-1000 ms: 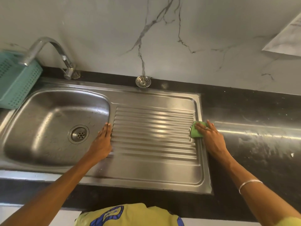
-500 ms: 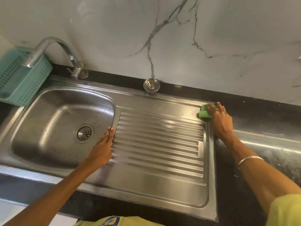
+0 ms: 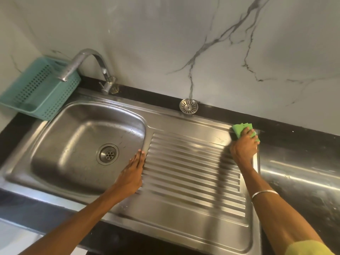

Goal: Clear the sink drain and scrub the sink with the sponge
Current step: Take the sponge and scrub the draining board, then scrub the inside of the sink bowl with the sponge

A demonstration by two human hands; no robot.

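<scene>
A steel sink point(image 3: 55, 137) with a ribbed drainboard point(image 3: 191, 173) fills the counter. Its round drain point(image 3: 108, 154) sits open in the bowl's floor. The metal strainer point(image 3: 188, 105) leans against the wall behind the drainboard. My right hand point(image 3: 243, 149) grips a green sponge point(image 3: 240, 129) and presses it on the drainboard's far right corner. My left hand point(image 3: 132, 173) lies flat with straight fingers on the ridge between bowl and drainboard.
A curved tap point(image 3: 86, 61) rises behind the bowl, spout over the left rim. A teal perforated basket point(image 3: 36, 89) stands at the far left. Black counter point(image 3: 298, 173) runs to the right of the sink, with a marble wall behind.
My right hand has slid the sponge along the drainboard's right edge from its middle up to the far corner. My left hand has stayed in place.
</scene>
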